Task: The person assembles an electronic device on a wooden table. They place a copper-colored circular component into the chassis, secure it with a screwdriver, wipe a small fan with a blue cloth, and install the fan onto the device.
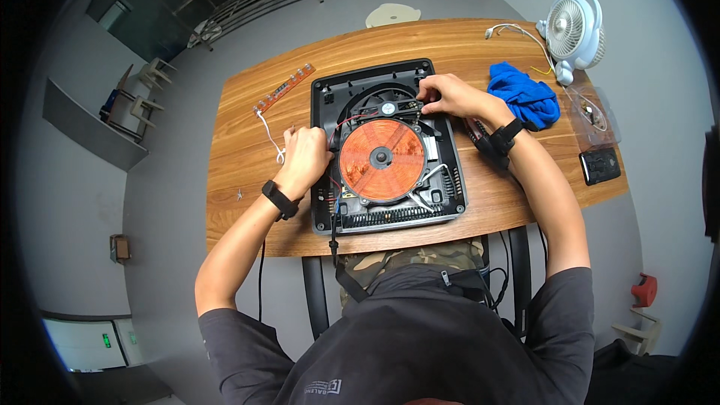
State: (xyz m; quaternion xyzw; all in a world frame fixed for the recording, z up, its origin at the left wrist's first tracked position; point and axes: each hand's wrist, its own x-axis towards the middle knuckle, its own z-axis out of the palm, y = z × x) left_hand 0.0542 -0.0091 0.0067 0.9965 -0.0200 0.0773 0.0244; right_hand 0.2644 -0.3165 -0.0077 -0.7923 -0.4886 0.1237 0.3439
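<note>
While the left hand (305, 156) rests against the left rim of an opened black housing (321, 116), its fingers are curled, and I cannot tell whether that grip is clenched on anything. The housing lies flat on the wooden counter (240, 150), midway between the left and right edges and close to the near edge. The right hand (454, 95) brings thumb and fingertips to the right side of a small black fan (388, 109) inside it; whether this grip grasps the part cannot be seen. Just nearer than that fan sits a round copper coil (382, 174). Toward the counter's far left corner lies an orange circuit strip (285, 88). A crumpled blue cloth (525, 96) lies toward the right edge, and a white desk fan (568, 24) stands at the far right corner.
</note>
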